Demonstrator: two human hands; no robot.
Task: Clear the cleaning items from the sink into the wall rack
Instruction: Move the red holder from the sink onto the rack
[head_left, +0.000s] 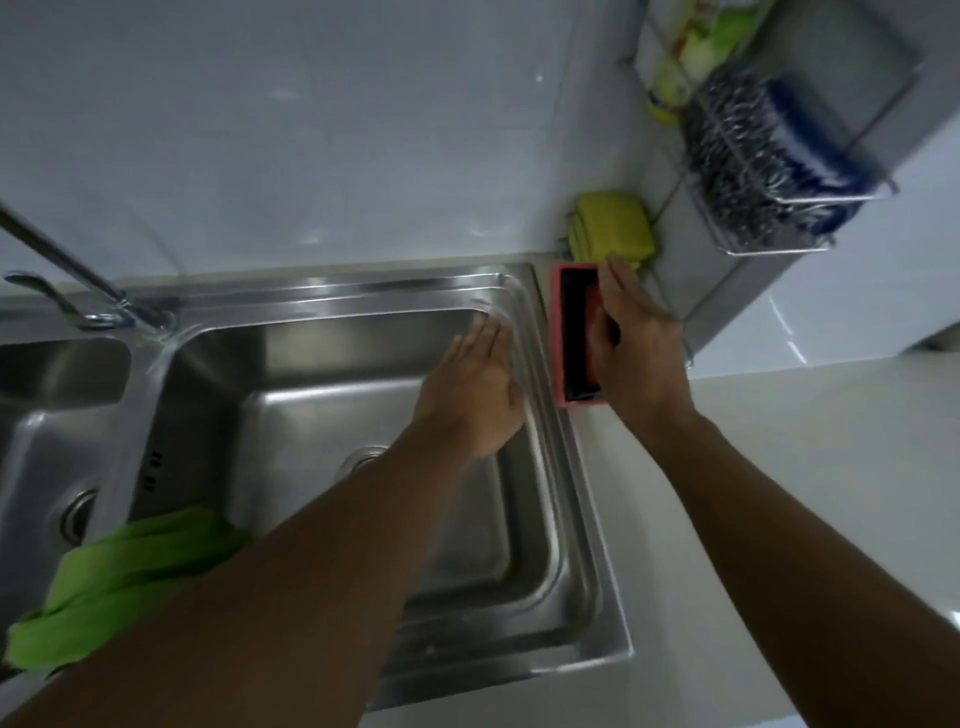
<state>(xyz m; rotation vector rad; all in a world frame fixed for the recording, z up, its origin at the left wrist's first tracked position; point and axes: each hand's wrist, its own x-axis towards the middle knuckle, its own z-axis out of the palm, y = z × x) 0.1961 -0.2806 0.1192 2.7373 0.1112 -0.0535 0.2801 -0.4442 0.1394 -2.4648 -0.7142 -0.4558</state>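
Head view, left to right: green cloth draped on sink divider; left hand flat, fingers released, above basin; right hand grasping pink-framed brush on countertop, below wall rack.

cloth on sink divider, tray right of sink, rack above

- A single head camera looked steeply down from above the sink, facing the tiled wall.
- It sat close: both forearms ran in from the bottom edge, and the basin filled the middle.
- The wide lens bent the edges; the tap lay far left, the wall rack top right, and the bench at right.
- No second view was given.
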